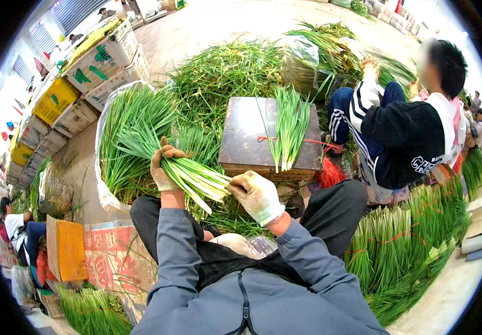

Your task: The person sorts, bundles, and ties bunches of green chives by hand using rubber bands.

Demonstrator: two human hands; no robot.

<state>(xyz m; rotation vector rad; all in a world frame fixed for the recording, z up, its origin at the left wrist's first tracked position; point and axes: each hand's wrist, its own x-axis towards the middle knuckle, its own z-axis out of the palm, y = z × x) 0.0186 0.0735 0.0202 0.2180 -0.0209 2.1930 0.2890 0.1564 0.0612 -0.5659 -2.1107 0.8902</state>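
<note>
My left hand (165, 166), in a brown-stained glove, is wrapped round a bunch of green stalks (196, 177) with pale ends pointing right. Its leaves spread to the upper left. My right hand (256, 194), in a whitish glove, has its fingers pinched together at the pale stalk ends; whatever lies between the fingertips is too small to make out. On a dark board (246, 128) in front of me rests a second bunch (291, 125), with a red tie (313, 140) lying across the board near it. Red strands (330, 174) hang at the board's right corner.
A white-lined container of greens (140, 134) stands at left, beside loose greens (224, 72). Stacked boxes (73, 106) are farther left. A co-worker (403, 123) sits at right, handling greens. Tied bunches (397, 234) stand at lower right; an orange box (68, 250) is lower left.
</note>
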